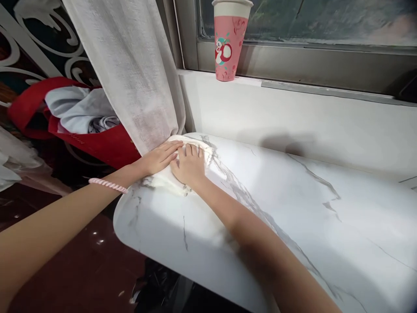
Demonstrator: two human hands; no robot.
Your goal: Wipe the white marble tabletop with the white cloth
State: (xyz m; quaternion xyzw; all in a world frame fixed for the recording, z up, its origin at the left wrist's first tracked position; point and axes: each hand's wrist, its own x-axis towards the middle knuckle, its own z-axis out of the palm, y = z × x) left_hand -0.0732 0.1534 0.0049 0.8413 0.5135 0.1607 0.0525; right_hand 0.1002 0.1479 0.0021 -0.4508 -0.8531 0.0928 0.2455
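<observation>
A white cloth (172, 181) lies spread at the far left corner of the white marbled table (293, 208). My left hand (161, 157) rests flat on the cloth's left part, fingers stretched out toward the right. Beside it, my right hand (189, 164) presses down on the cloth with its fingers spread and pointing away from me. The two hands touch or nearly touch at the thumb. A pink twisted band (108, 184) circles my left forearm near the wrist.
A pink paper cup (230, 43) stands on the window sill (276, 93) behind the table. A whitish curtain (137, 74) hangs down to the table's far left corner. Left of it is a red bag (94, 145) with folded clothes (81, 106). Dark glossy floor (81, 261) shows below.
</observation>
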